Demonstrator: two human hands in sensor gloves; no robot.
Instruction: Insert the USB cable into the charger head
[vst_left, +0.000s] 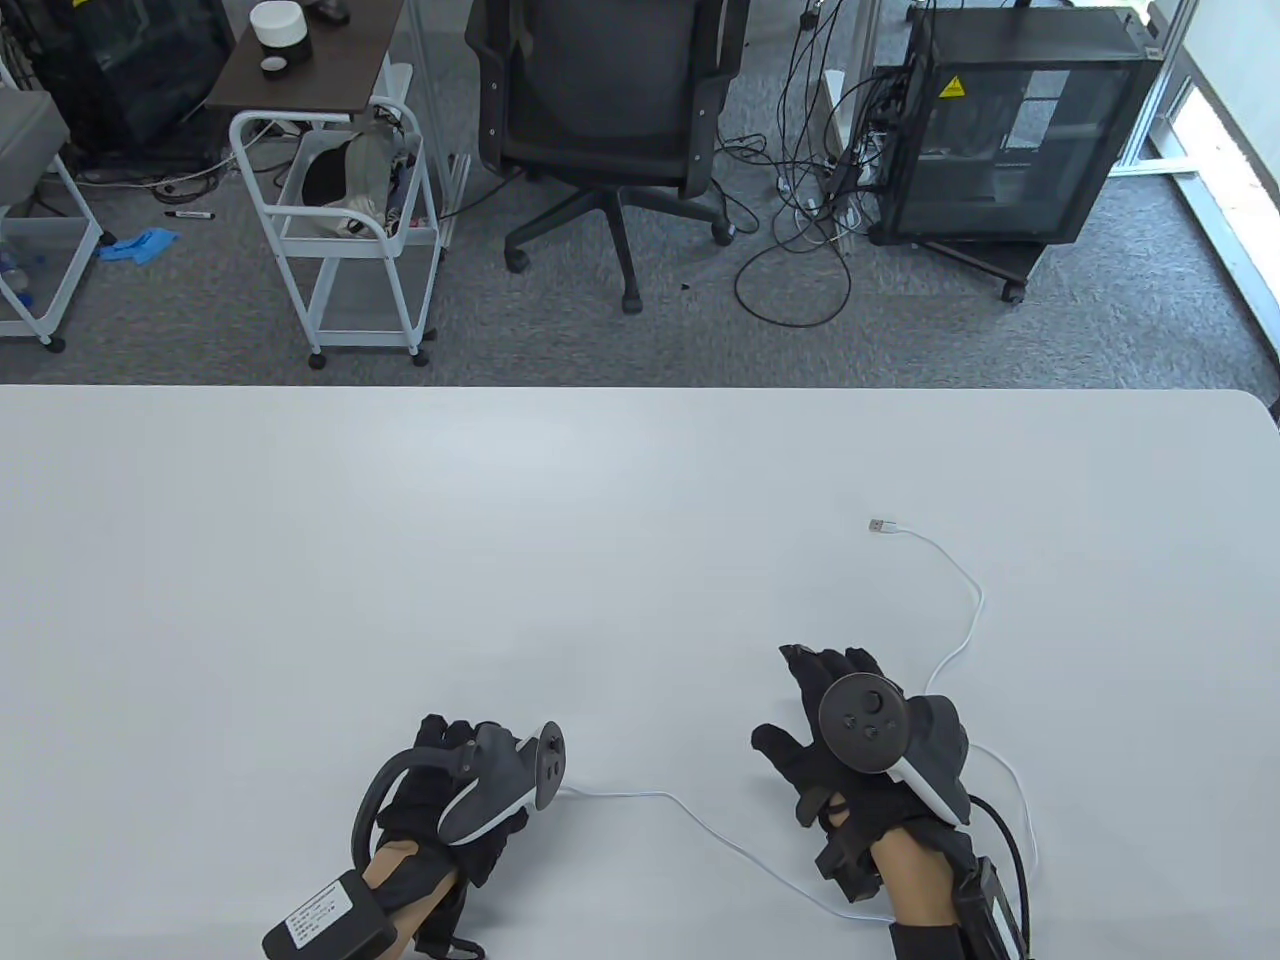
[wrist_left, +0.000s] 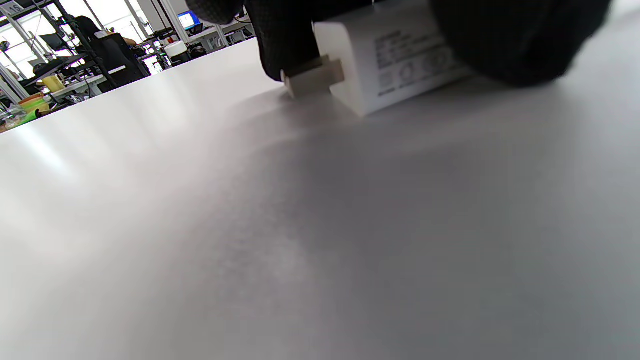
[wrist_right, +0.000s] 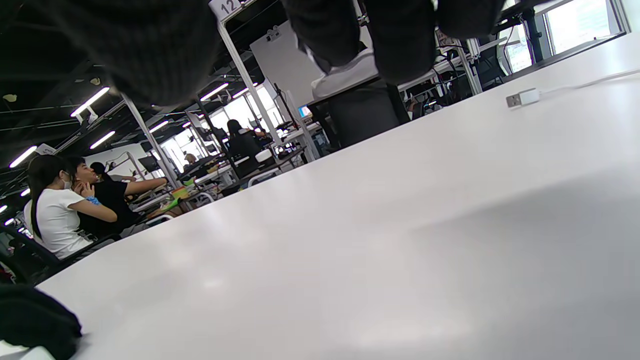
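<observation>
White table (vst_left: 400, 560) bearing everything, right hand (vst_left: 860, 740) flat with fingers spread and grasping nothing, left hand (vst_left: 450, 790) clenched around white charger head (wrist_left: 395, 55) resting on tabletop, white USB cable (vst_left: 965, 640) snaking between hands, USB plug (vst_left: 878, 526) lying loose far right

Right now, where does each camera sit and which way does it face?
Table view: overhead, facing down; left hand, right hand, white cable.
Left wrist view: low under the left hand, along the table; fingers grip the charger head.
Right wrist view: low, looking across; fingers on top.
Shared: USB plug.
</observation>
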